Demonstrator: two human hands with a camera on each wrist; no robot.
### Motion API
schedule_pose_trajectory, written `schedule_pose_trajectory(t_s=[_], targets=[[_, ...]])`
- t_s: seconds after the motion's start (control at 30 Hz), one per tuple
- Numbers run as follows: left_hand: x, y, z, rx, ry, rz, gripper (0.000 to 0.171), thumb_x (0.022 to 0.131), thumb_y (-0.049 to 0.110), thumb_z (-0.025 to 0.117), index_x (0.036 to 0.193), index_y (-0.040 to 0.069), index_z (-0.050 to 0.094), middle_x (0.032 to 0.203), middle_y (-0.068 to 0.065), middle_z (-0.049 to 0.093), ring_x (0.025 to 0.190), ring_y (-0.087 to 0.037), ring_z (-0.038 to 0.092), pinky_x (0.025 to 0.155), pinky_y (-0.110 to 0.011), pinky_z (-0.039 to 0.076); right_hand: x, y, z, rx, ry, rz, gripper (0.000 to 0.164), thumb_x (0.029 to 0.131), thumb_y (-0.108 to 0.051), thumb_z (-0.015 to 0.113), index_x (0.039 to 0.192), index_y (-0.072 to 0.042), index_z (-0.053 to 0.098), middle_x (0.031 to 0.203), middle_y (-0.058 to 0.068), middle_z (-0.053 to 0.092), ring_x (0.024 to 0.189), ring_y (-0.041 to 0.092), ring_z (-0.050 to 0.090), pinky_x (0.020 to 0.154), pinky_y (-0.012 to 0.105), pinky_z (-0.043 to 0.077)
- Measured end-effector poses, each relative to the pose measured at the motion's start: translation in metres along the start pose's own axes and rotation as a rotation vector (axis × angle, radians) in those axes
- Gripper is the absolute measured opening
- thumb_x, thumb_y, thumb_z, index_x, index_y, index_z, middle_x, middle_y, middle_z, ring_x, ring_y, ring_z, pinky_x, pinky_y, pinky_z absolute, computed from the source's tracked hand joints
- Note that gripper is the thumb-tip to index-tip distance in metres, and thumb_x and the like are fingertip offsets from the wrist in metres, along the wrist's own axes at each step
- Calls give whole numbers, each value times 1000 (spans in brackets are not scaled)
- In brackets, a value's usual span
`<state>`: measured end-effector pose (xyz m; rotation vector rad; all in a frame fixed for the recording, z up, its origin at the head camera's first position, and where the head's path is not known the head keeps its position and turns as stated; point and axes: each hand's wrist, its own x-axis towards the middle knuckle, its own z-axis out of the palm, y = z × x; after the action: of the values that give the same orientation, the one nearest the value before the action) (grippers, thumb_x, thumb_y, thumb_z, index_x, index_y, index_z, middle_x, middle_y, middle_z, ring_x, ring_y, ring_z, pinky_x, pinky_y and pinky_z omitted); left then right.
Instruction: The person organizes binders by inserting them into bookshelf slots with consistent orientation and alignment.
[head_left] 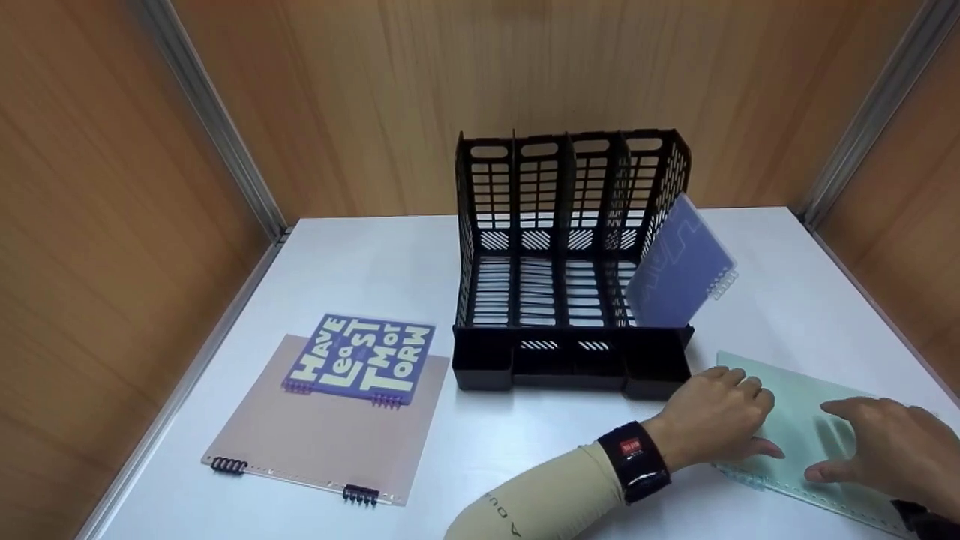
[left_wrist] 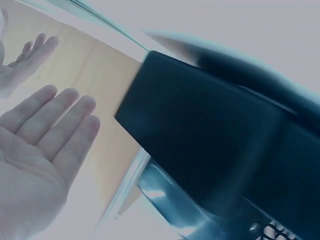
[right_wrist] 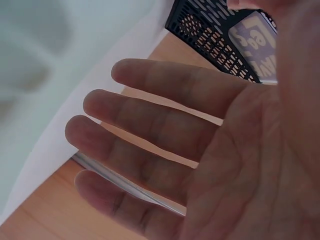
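A pale green translucent binder notebook point(head_left: 795, 394) lies at the right front of the white table. Over its left part is my left hand point(head_left: 716, 416), holding nothing; the left wrist view shows that palm point(left_wrist: 35, 165) with its fingers straight. My right hand point(head_left: 892, 446) is above the notebook's right part, thumb and fingers spread apart and nothing between them. In the right wrist view, the right hand's fingers point(right_wrist: 155, 120) are extended, with the blurred green cover point(right_wrist: 35, 75) beyond them. A blue-purple notebook point(head_left: 682, 262) leans in the rightmost slot of the black file rack point(head_left: 574, 386).
On the left of the table point(head_left: 360, 262) lies a pinkish translucent binder notebook point(head_left: 330, 442) with black rings. A smaller purple notebook with large lettering point(head_left: 364, 356) overlaps its far end. Wood-grain panels point(head_left: 375, 112) with metal corner strips enclose the table's back and sides.
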<state>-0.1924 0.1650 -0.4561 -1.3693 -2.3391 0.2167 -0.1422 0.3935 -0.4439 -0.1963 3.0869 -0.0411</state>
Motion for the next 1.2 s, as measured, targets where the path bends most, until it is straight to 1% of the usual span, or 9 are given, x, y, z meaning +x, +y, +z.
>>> schedule_pose_trajectory(t_s=[0.17,0.33,0.57,0.7,0.8,0.9,1.0,1.1,1.2], targets=[[7,11,5,47,-91,36,74,88,86,41,130,30,64,127,14,66,122,-5,58,105,-20,42,-3,1,8,11,-27,-31,113,40,-72,91,110,13,67,98,34,69,79,39,68,71,63,54],[7,16,9,59,-167,46,78,86,86,45,137,29,60,134,16,62,127,-4,55,109,-20,38,-6,3,13,23,-64,-42,106,44,-66,95,112,10,67,94,27,71,76,32,66,68,58,55],[5,21,12,58,-186,50,55,91,80,46,115,35,67,106,21,67,95,3,60,91,-15,45,-9,3,16,14,-110,-34,97,53,-70,89,114,3,69,93,15,72,77,29,65,67,54,53],[5,24,13,25,-202,58,48,92,78,47,105,38,70,94,22,68,75,3,55,74,-14,48,-8,-4,15,8,-134,-15,99,55,-74,86,113,5,69,90,10,71,74,25,61,69,54,52],[6,26,14,6,-237,45,49,93,79,42,90,39,69,82,22,64,64,0,48,62,-17,46,-8,-10,14,2,-148,-10,99,57,-74,85,112,7,69,85,8,70,69,22,56,69,53,52],[6,28,13,-7,-280,26,52,90,82,42,80,36,62,75,20,57,63,-2,45,60,-20,43,-8,-17,13,-2,-153,-22,92,62,-71,84,110,7,70,78,3,66,66,20,52,66,49,52],[6,31,12,23,-287,30,51,88,84,44,81,35,58,75,18,53,65,-3,45,60,-21,42,-9,-24,13,7,-141,-54,79,67,-64,85,107,3,72,75,-1,65,65,17,50,62,43,50],[5,33,12,101,-262,54,50,92,81,41,83,35,55,74,18,50,65,-3,45,60,-22,42,-9,-29,13,29,-141,-86,63,70,-55,86,102,-2,73,73,-4,63,64,15,49,59,39,46],[2,35,12,202,-248,108,48,100,73,32,82,34,51,72,17,46,64,-3,43,59,-22,42,-10,-32,13,37,-138,-107,46,73,-49,85,92,-9,73,66,-8,56,61,14,45,56,36,42]])
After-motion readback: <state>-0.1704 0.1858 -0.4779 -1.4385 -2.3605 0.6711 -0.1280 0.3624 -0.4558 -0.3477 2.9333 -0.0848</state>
